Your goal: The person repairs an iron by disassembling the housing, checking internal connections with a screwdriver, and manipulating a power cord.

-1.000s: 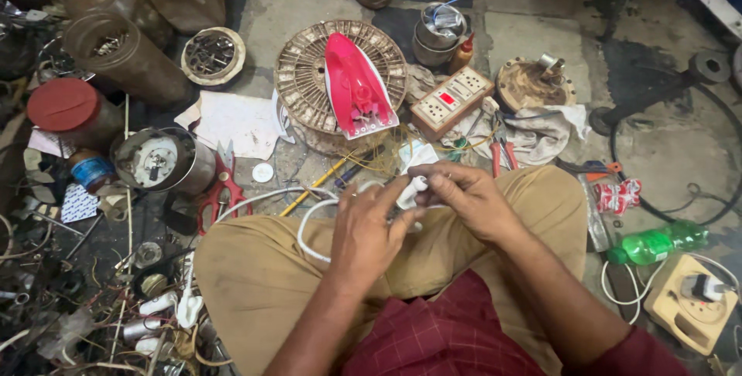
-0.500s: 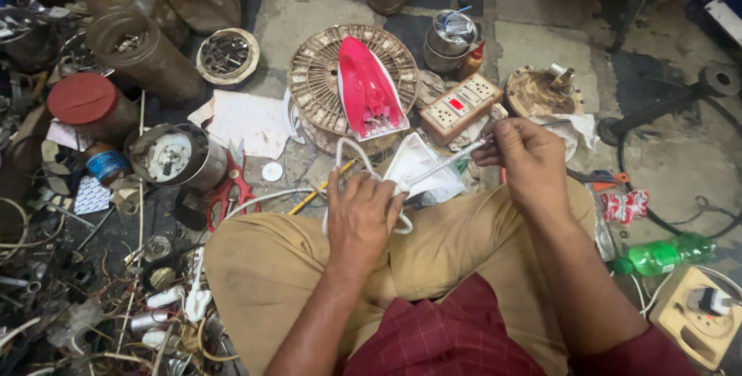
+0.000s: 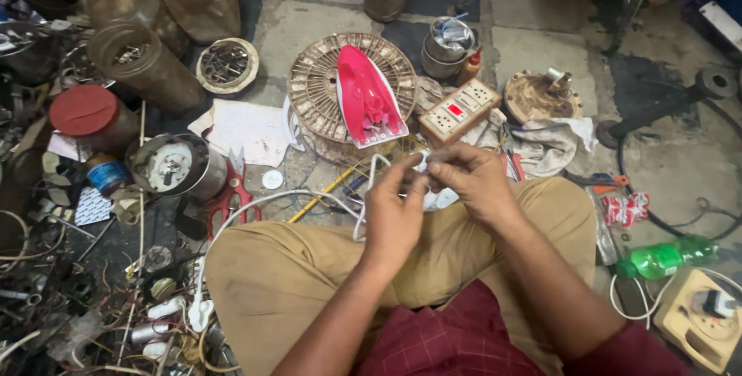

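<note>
We sit cross-legged on the floor [image 3: 541,51], and our two hands meet just above our knees, in front of the khaki trousers [image 3: 309,275]. Our left hand [image 3: 394,217] pinches the white cable [image 3: 371,179] between thumb and fingers, the loop of it rising just above the knuckles; our right hand [image 3: 471,179] closes its fingertips on the cable's end right beside the left, so the two hands touch or nearly touch. From the left hand the cable runs away over our left knee toward the floor's left side, where it ends among scrap wires. Just beyond the hands lies the pink iron shell [image 3: 367,105], resting on a round wound coil [image 3: 317,82], and to its right the switch-and-socket board [image 3: 460,109] sits near our right fingers. The red-handled scissors [image 3: 232,194] lie on the floor just off our left knee, beside a sheet of white paper [image 3: 243,129]. The left edge of the floor is crowded with jars, one with a red lid [image 3: 83,109], and tangled wire, leaving little room to move there. On the right, a green bottle [image 3: 665,258] and a cream extension box [image 3: 707,318] sit by our right leg near the bottom right corner; the bare tiles beyond the board offer the most open room.
</note>
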